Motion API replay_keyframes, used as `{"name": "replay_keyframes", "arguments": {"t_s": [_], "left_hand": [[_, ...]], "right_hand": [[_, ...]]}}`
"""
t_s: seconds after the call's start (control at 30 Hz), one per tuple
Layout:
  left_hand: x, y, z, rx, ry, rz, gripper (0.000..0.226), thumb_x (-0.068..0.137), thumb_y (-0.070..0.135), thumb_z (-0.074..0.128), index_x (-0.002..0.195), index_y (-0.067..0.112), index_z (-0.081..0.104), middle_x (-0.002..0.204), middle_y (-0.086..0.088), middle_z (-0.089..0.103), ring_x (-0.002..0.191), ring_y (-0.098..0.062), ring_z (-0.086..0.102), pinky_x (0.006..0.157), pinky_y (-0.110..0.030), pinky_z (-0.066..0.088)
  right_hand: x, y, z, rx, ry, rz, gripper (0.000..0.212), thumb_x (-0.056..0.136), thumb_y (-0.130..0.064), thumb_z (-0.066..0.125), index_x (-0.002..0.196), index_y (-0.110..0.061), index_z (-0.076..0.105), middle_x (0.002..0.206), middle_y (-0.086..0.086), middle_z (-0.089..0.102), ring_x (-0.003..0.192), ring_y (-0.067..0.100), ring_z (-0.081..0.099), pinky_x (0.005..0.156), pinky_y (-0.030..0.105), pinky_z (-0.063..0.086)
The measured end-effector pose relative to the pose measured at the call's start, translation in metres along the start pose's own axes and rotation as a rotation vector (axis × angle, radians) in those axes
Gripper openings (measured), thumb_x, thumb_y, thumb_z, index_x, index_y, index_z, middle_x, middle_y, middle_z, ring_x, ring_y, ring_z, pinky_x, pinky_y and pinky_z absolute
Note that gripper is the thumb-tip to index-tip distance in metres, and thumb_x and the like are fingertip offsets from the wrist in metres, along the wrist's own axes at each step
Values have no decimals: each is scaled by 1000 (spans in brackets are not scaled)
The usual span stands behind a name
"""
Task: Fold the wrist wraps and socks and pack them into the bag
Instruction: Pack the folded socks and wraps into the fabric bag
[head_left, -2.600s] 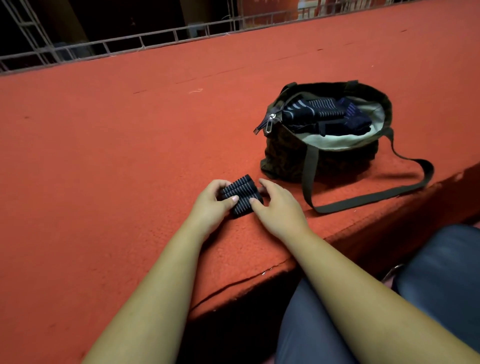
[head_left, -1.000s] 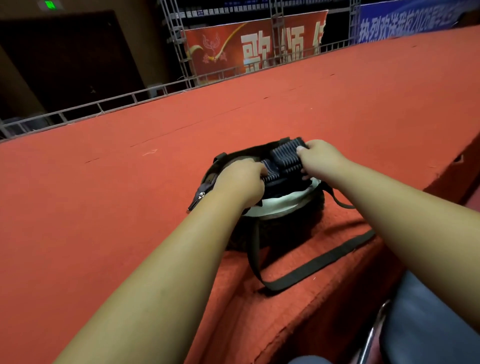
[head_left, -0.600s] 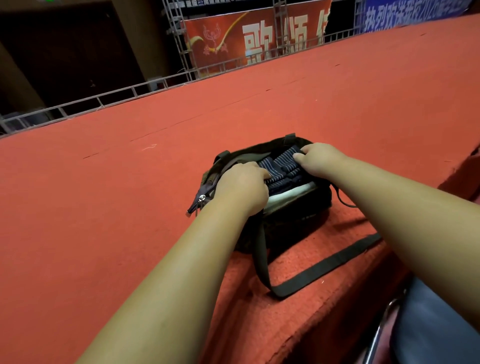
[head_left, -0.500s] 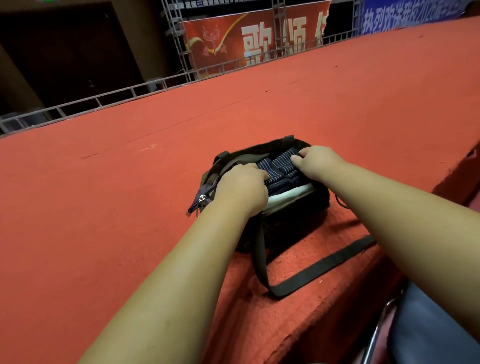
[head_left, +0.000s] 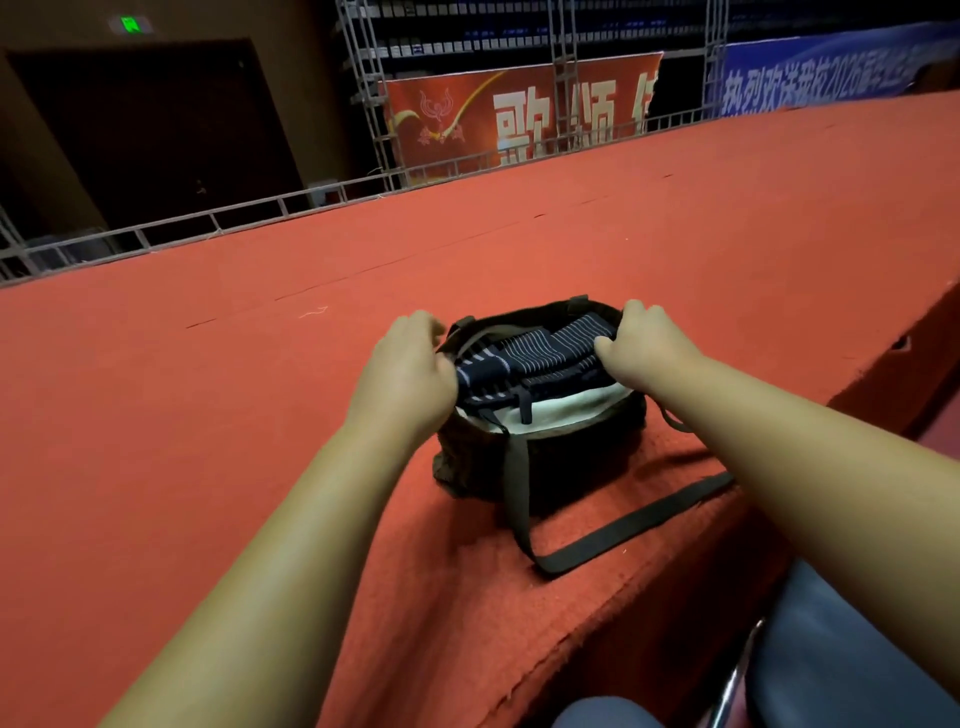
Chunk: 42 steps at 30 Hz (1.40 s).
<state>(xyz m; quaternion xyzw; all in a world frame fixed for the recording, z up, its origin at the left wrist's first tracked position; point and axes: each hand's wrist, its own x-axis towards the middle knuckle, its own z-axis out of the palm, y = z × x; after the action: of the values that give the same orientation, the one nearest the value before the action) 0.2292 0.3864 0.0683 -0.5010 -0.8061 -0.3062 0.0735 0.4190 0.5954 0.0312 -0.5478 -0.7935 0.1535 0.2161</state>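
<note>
Red carpet (head_left: 208, 415), perhaps canvas olive bag (head_left: 571, 467)

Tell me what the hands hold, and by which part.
Both seem to grip the bag by its rim: left hand at the left end, right hand at the right.

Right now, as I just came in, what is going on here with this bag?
A person is packing a dark bag that stands open on the red carpet. Folded striped cloths lie inside, near the top. The left grip is at the bag's left rim; whether it holds anything is hidden. The right grip seems to pinch the right rim. The strap lies loose on the carpet. The bag is not closed yet.
</note>
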Motion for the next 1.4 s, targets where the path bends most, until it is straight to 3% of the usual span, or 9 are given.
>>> {"name": "replay_keyframes", "arguments": {"t_s": [0.07, 0.17, 0.27, 0.43, 0.7, 0.83, 1.07, 1.27, 1.4], "left_hand": [[-5, -22, -8, -38, -94, -206, 36, 107, 28, 49, 137, 10, 56, 135, -15, 64, 124, -34, 61, 103, -42, 50], [-21, -43, -16, -208, -255, -323, 33, 109, 43, 49, 118, 14, 63, 111, -14, 75, 98, -30, 75, 93, -48, 60], [-37, -43, -21, -487, -313, -359, 17, 109, 30, 58, 108, 15, 68, 106, -11, 76, 85, -23, 77, 84, -44, 63], [-46, -34, -25, -584, -219, -338, 10, 105, 16, 65, 112, 11, 70, 104, -10, 76, 80, -20, 73, 80, -41, 63], [-44, -26, -38, -696, -180, -324, 7, 101, 13, 69, 102, 15, 75, 94, -6, 80, 84, -16, 75, 67, -29, 54], [-33, -22, -48, -721, -155, -298, 10, 104, 11, 66, 100, 16, 74, 85, 1, 73, 79, -12, 68, 67, -28, 52], [-10, -17, -59, -898, -120, -271, 15, 110, 6, 53, 105, 7, 67, 98, -11, 72, 92, -17, 74, 88, -34, 62], [-1, -14, -59, -1130, -49, -423, 16, 109, -3, 49, 109, -4, 66, 97, -20, 75, 78, -19, 80, 71, -26, 64], [-2, -22, -56, -1206, -7, -511, 19, 108, -6, 47, 101, 0, 65, 101, -23, 74, 82, -22, 80, 71, -27, 65]], "right_hand": [[-17, -13, -9, 36, 41, -62, 40, 101, -31, 55, 130, -4, 53, 133, 20, 51, 112, 42, 60, 86, 43, 48], [-46, -43, -17, 187, 67, -202, 21, 94, -27, 54, 109, -18, 66, 111, 6, 66, 102, 32, 63, 86, 40, 52], [-82, -77, -19, 279, -72, -373, 16, 96, -26, 58, 98, -28, 73, 97, -7, 73, 87, 15, 67, 72, 30, 48], [-112, -113, -4, 91, -199, -602, 26, 97, -33, 65, 119, -24, 77, 114, -2, 76, 108, 17, 69, 93, 33, 54], [-123, -128, -3, 53, -179, -593, 32, 87, -48, 76, 102, -20, 78, 95, 0, 75, 91, 19, 69, 82, 38, 58], [-111, -134, -14, 53, -124, -580, 14, 98, -33, 69, 102, -23, 79, 102, 1, 76, 101, 21, 68, 88, 36, 56], [-86, -148, -52, 185, -215, -523, 20, 107, -29, 58, 95, -19, 71, 87, -1, 74, 76, 18, 68, 68, 30, 49], [-70, -166, -65, 224, -374, -399, 25, 111, -18, 49, 99, -3, 65, 84, 13, 68, 67, 29, 72, 61, 42, 63], [-64, -169, -65, 73, -367, -373, 27, 111, -19, 52, 94, -2, 66, 86, 14, 72, 78, 39, 77, 72, 51, 67]]}}
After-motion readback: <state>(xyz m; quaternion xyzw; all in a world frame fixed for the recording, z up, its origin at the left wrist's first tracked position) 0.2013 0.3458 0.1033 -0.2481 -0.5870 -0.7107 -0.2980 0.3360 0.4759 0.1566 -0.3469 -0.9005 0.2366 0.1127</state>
